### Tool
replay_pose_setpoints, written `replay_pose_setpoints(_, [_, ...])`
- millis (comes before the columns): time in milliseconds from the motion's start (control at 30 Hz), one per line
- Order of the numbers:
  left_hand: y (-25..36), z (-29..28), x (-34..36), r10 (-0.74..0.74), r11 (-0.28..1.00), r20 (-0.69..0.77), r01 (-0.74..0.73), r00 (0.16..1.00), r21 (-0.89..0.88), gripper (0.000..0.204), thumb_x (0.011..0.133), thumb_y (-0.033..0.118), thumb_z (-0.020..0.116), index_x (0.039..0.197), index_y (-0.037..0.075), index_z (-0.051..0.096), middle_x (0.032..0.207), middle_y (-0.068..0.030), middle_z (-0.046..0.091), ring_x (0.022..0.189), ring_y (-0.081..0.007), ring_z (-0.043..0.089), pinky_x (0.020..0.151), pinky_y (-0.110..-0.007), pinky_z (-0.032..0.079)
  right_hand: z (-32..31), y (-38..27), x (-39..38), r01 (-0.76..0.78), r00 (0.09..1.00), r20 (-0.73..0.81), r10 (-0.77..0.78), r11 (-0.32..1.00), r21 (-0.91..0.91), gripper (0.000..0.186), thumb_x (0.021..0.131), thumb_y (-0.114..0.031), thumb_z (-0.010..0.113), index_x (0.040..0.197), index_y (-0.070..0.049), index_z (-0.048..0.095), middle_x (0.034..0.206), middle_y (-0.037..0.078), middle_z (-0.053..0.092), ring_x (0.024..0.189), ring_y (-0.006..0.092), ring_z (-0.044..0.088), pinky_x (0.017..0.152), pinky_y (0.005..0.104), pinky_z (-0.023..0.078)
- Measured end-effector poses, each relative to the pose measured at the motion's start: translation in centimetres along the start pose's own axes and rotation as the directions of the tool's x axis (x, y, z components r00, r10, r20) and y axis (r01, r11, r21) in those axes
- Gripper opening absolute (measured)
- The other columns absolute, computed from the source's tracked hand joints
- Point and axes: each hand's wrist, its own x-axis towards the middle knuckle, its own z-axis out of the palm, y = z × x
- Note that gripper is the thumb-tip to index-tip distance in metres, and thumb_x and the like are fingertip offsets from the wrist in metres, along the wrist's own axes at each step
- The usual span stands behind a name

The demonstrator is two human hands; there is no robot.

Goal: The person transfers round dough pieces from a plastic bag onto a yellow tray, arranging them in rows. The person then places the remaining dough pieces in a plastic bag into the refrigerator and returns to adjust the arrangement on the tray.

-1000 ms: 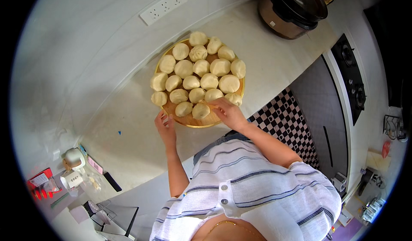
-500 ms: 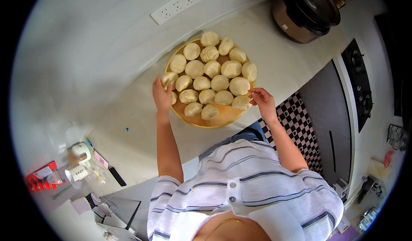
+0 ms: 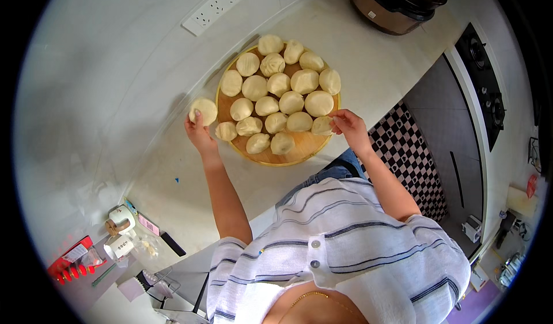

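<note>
A round wooden board (image 3: 305, 146) with a yellow rim bears several pale dough buns (image 3: 266, 106), smooth or slightly wrinkled. Off the board's left edge, my left hand (image 3: 199, 134) grips one round dough bun (image 3: 204, 110), its thumb across the face. At the board's right edge, my right hand (image 3: 350, 129) pinches the side of another bun (image 3: 321, 125), which still sits on the board. The fingertips' far side there is partly hidden.
The board lies on a pale countertop (image 3: 190, 208) along a wall with a power strip (image 3: 214, 7). An electric cooker (image 3: 391, 7) stands at the back right, and a gas hob (image 3: 483, 85) lies beyond. White mugs (image 3: 119, 246) and a phone-like black object (image 3: 173, 244) are at left.
My left hand has lifted a bun off the board's left side and carried it left. The right hand stays at the right-edge bun. The whole view has shifted slightly.
</note>
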Motion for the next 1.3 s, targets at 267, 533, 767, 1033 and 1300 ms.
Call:
replay_pose_setpoints(267, [-0.1, 3.6, -14.2, -0.009, 0.783, 0.538, -0.329, 0.843, 0.528, 0.047, 0.076, 0.008, 0.079, 0.117, 0.005, 0.056, 0.117, -0.0064, 0.056, 0.109, -0.0191, 0.055, 0.093, -0.034, 0.048, 3.6, -2.6, -4.0, 0.162, 0.943, 0.322, -0.086, 0.963, -0.215, 0.035, 0.093, -0.007, 0.063, 0.127, -0.006, 0.057, 0.087, 0.002, 0.064, 0.077, 0.0091, 0.058, 0.071, 0.0236, 0.050])
replay_pose_setpoints(533, [-3.3, 7.7, -20.3, 0.058, 0.589, 0.810, -0.675, 0.583, 0.444, 0.049, 0.077, 0.011, 0.077, 0.122, 0.005, 0.058, 0.115, -0.0159, 0.057, 0.103, -0.0351, 0.056, 0.089, -0.042, 0.047, 3.7, 5.4, -4.0, -0.325, 0.924, 0.246, 0.293, 0.941, 0.099, 0.025, 0.091, -0.011, 0.068, 0.106, 0.001, 0.052, 0.087, 0.011, 0.068, 0.072, 0.0165, 0.067, 0.063, 0.0292, 0.055])
replay_pose_setpoints(767, [-4.7, 7.6, -20.3, 0.078, 0.387, 0.827, -0.782, 0.556, 0.489, 0.044, 0.083, 0.007, 0.067, 0.126, 0.009, 0.060, 0.118, -0.0120, 0.057, 0.107, -0.0342, 0.054, 0.093, -0.045, 0.043, 4.3, 8.0, -2.0, -0.371, 0.919, 0.197, 0.341, 0.917, 0.145, 0.024, 0.091, -0.013, 0.068, 0.106, 0.000, 0.054, 0.090, 0.011, 0.070, 0.075, 0.0162, 0.068, 0.064, 0.0272, 0.056])
replay_pose_setpoints(1033, [-5.7, 7.5, -20.6, 0.080, 0.234, 0.813, -0.804, 0.576, 0.547, 0.044, 0.086, 0.017, 0.067, 0.129, 0.012, 0.060, 0.118, -0.0087, 0.058, 0.108, -0.0298, 0.055, 0.094, -0.044, 0.038, 3.9, 8.2, -1.3, -0.419, 0.886, 0.263, 0.382, 0.902, 0.101, 0.026, 0.092, -0.016, 0.067, 0.108, 0.000, 0.054, 0.093, 0.010, 0.069, 0.077, 0.0137, 0.066, 0.066, 0.0251, 0.054])
replay_pose_setpoints(1300, [-1.6, 7.5, -16.0, 0.253, 0.454, 0.684, -0.708, 0.685, 0.541, 0.035, 0.090, 0.018, 0.066, 0.124, 0.009, 0.061, 0.117, -0.0129, 0.059, 0.110, -0.0306, 0.055, 0.094, -0.046, 0.039, 1.9, 6.8, -3.2, -0.412, 0.873, 0.300, 0.385, 0.911, 0.029, 0.026, 0.091, -0.016, 0.069, 0.108, 0.000, 0.058, 0.087, 0.006, 0.063, 0.077, 0.0125, 0.061, 0.070, 0.0258, 0.052])
